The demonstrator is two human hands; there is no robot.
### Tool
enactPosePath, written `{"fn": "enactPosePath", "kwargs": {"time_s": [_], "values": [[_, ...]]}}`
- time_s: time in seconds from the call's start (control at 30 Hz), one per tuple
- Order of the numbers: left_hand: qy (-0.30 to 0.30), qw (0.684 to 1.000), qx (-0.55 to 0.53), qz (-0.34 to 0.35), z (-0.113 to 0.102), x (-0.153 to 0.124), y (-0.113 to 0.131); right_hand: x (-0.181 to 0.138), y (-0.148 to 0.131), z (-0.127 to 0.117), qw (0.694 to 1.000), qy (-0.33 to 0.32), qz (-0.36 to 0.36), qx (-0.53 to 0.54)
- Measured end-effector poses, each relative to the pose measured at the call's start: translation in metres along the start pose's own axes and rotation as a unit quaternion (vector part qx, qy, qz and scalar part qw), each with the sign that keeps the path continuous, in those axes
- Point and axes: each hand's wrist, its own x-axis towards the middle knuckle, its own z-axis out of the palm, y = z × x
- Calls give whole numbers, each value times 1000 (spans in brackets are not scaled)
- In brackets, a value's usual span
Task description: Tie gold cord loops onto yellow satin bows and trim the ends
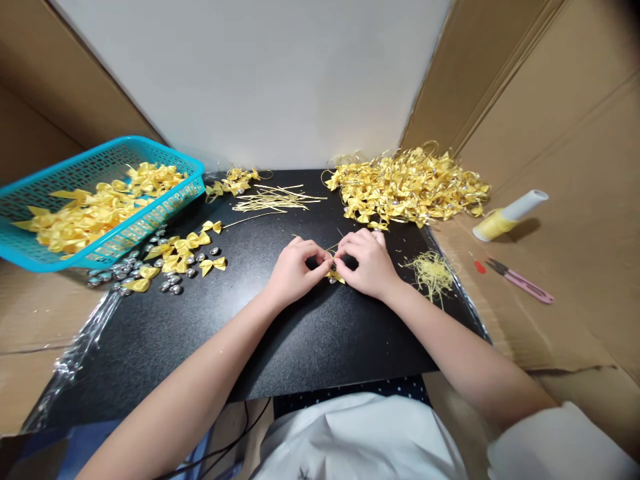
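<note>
Over the middle of the black tabletop (260, 333), my left hand (300, 269) and my right hand (367, 262) meet, thumbs and forefingers pinched close together. Between them is a thin yellow cord, gripped by both hands. A yellow ribbon bow (336, 276) with a small silver bell hangs or lies just under the fingertips, partly hidden by them. A thin dark strand shows by the right fingers; what it is I cannot make out.
A turquoise basket (107, 257) of yellow bows stands left, with silver bells (175, 289) and loose bows beside it. Cut cords (275, 198) lie at the back. Finished bows (410, 187) heap back right. Thread scraps (431, 277), a thread spool (510, 215) and pink snips (523, 283) lie right.
</note>
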Motion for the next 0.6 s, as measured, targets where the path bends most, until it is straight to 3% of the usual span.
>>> {"fn": "enactPosePath", "kwargs": {"time_s": [0.6], "values": [[21,1000,-1,-3,1,1,0,0,-3,1,1000,1,14,-11]]}}
